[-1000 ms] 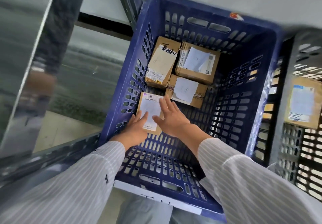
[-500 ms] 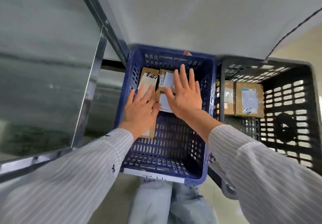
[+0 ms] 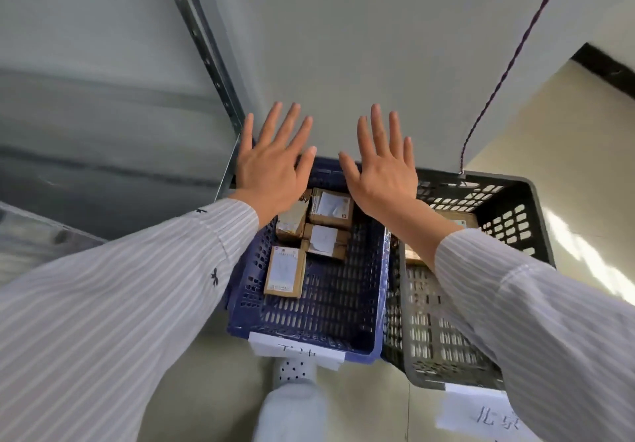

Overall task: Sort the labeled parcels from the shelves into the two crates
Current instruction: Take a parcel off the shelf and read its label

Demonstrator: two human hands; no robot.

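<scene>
Head | blue crate (image 3: 330,307): four parcels (image 3: 284,271) | black crate (image 3: 508,214): boxes (image 3: 458,219) | left fingers (image 3: 275,125), right fingers (image 3: 376,125): spread

Grey crate tag (image 3: 481,416) "北京"; blue crate tag (image 3: 295,349) perhaps "天津"

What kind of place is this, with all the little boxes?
Probably a parcel sorting room: labelled brown cardboard parcels lie in a blue slotted plastic crate, a grey slotted plastic crate stands beside it, and a grey metal shelving post rises nearby.
</scene>
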